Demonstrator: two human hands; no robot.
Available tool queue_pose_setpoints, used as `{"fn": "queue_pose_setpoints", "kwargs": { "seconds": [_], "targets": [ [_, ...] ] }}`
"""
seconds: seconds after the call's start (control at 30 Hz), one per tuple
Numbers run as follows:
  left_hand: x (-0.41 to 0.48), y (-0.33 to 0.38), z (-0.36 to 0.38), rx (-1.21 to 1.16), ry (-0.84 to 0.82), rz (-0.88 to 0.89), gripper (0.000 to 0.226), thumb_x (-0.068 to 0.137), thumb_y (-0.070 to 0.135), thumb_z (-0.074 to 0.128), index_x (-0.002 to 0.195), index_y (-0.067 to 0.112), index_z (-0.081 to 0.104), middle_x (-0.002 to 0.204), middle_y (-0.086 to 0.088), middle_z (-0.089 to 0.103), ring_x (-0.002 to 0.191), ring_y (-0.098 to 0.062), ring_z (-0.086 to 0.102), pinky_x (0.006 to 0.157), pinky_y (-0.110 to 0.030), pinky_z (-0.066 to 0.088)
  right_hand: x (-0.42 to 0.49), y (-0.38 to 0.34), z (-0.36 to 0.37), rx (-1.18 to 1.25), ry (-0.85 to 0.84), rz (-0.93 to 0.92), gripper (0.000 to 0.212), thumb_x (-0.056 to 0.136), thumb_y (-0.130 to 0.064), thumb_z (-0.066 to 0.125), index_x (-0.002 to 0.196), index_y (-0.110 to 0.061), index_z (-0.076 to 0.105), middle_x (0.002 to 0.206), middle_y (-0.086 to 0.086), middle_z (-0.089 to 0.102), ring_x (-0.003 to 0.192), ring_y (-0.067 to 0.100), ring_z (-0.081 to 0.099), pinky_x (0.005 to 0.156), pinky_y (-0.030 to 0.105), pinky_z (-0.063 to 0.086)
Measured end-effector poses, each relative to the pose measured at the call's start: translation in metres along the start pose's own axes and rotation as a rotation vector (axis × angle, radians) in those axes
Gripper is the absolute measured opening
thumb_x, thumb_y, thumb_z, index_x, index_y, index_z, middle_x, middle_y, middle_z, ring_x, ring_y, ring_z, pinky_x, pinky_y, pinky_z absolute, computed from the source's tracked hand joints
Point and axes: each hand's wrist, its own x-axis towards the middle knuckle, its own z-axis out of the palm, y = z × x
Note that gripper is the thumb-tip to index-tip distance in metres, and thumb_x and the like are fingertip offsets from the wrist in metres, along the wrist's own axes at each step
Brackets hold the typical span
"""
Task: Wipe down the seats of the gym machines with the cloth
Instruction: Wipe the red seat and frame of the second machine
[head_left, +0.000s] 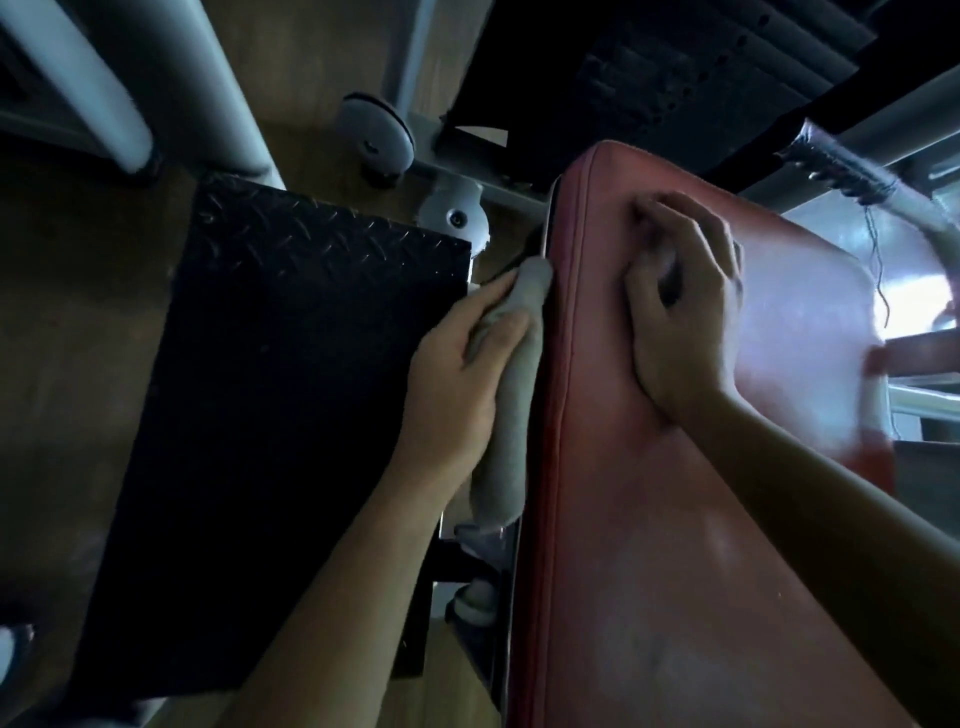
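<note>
Wooden flooring (78, 338) runs under this dim gym corner, with pale grey metal frame tubes (78, 78) crossing the top left and a black diamond-pattern footplate (285, 389) filling the middle left. Right beside that plate stands the long red padded vinyl seat (649, 519), worn pale in patches and catching window glare at its far right edge.

Now the hands. The left hand (452, 374) is down at the seat's left side, and its fingers (498, 338) are wrapped round a rolled grey cloth (511, 415). They press that cloth flat against the piped side edge of the seat, in the narrow gap between the seat and the footplate. The cloth lies lengthwise along the edge, its upper tip poking out past the fingertips and its lower end hanging below the wrist.

Over on top, the right hand (685, 312) rests on the seat's upper face. Its fingers are curled under with the thumb tucked close, nothing visible in its grasp, and the heel of the hand is down on the red vinyl. Some motion blur softens the knuckles.
</note>
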Motion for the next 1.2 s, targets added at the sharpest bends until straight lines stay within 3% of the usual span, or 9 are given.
{"fn": "queue_pose_setpoints", "kwargs": {
  "seconds": [0.13, 0.3, 0.47, 0.6, 0.7, 0.87, 0.93, 1.07, 1.2],
  "targets": [
    [-0.06, -0.006, -0.026, -0.091, 0.147, -0.066, 0.036, 0.104, 0.02, 0.048, 0.139, 0.018, 0.057, 0.132, 0.012, 0.066, 0.123, 0.001, 0.06, 0.11, -0.023, 0.044, -0.007, -0.003, -0.011, -0.007, -0.047, -0.04, 0.038, 0.096, -0.023, 0.05, 0.13, -0.026, 0.066, 0.138, -0.009, 0.058, 0.131, 0.016, 0.049, 0.112, 0.033, 0.038],
    [-0.067, -0.006, -0.004, -0.093, 0.135, 0.016, 0.037, 0.104, 0.016, 0.05, 0.14, 0.017, 0.057, 0.135, 0.01, 0.064, 0.127, 0.0, 0.057, 0.109, -0.021, 0.044, -0.07, -0.009, -0.028, 0.005, -0.175, -0.021, 0.042, 0.099, -0.025, 0.05, 0.141, -0.027, 0.056, 0.151, -0.011, 0.046, 0.127, 0.028, 0.055, 0.108, 0.052, 0.043],
    [-0.004, -0.002, 0.036, -0.007, 0.182, 0.081, 0.038, 0.104, 0.022, 0.052, 0.141, 0.017, 0.056, 0.136, 0.007, 0.063, 0.125, 0.003, 0.057, 0.109, -0.022, 0.044, -0.085, -0.002, -0.027, 0.043, -0.054, 0.022, 0.035, 0.1, -0.014, 0.055, 0.133, -0.021, 0.064, 0.146, -0.007, 0.053, 0.136, 0.014, 0.045, 0.111, 0.044, 0.039],
    [-0.041, -0.005, 0.026, 0.012, 0.145, -0.025, 0.035, 0.105, 0.027, 0.052, 0.138, 0.021, 0.059, 0.13, 0.01, 0.066, 0.122, 0.001, 0.06, 0.108, -0.026, 0.047, -0.086, -0.003, -0.026, 0.054, -0.029, 0.03, 0.034, 0.099, -0.013, 0.056, 0.131, -0.02, 0.065, 0.144, -0.005, 0.055, 0.133, 0.018, 0.048, 0.107, 0.049, 0.041],
    [-0.088, -0.005, 0.017, 0.037, 0.12, -0.06, 0.031, 0.103, 0.021, 0.053, 0.133, 0.025, 0.061, 0.124, 0.014, 0.068, 0.118, 0.003, 0.061, 0.101, -0.017, 0.046, -0.085, -0.005, -0.024, 0.05, -0.018, 0.042, 0.034, 0.098, -0.015, 0.054, 0.13, -0.02, 0.066, 0.144, -0.004, 0.055, 0.131, 0.022, 0.049, 0.101, 0.056, 0.044],
    [-0.025, 0.002, 0.028, 0.105, 0.191, -0.028, 0.031, 0.104, 0.022, 0.053, 0.134, 0.019, 0.061, 0.124, 0.013, 0.065, 0.118, 0.002, 0.06, 0.107, -0.025, 0.047, -0.085, -0.006, -0.023, 0.037, -0.02, 0.038, 0.034, 0.098, -0.016, 0.055, 0.13, -0.022, 0.066, 0.143, -0.003, 0.056, 0.131, 0.023, 0.048, 0.103, 0.054, 0.041],
    [-0.038, 0.001, 0.031, 0.097, 0.203, -0.044, 0.031, 0.104, 0.023, 0.052, 0.133, 0.02, 0.061, 0.126, 0.009, 0.066, 0.119, -0.001, 0.061, 0.107, -0.031, 0.048, -0.085, -0.006, -0.023, 0.032, -0.017, 0.041, 0.034, 0.098, -0.017, 0.054, 0.13, -0.022, 0.066, 0.143, -0.003, 0.056, 0.132, 0.022, 0.048, 0.105, 0.053, 0.04],
    [-0.092, -0.001, 0.023, 0.152, 0.191, -0.039, 0.029, 0.103, 0.02, 0.054, 0.13, 0.02, 0.064, 0.12, 0.011, 0.067, 0.115, -0.001, 0.063, 0.102, -0.023, 0.049, -0.085, -0.005, -0.022, 0.046, -0.018, 0.047, 0.033, 0.099, -0.019, 0.052, 0.13, -0.022, 0.066, 0.143, -0.003, 0.055, 0.132, 0.022, 0.047, 0.103, 0.055, 0.041],
    [-0.038, 0.004, 0.031, 0.254, 0.24, 0.042, 0.03, 0.103, 0.024, 0.055, 0.13, 0.017, 0.064, 0.118, 0.01, 0.066, 0.11, 0.004, 0.061, 0.099, -0.017, 0.047, -0.086, -0.006, -0.022, 0.055, -0.007, 0.04, 0.034, 0.099, -0.02, 0.052, 0.129, -0.024, 0.066, 0.143, -0.005, 0.055, 0.134, 0.02, 0.046, 0.107, 0.052, 0.038]
  ]
}}
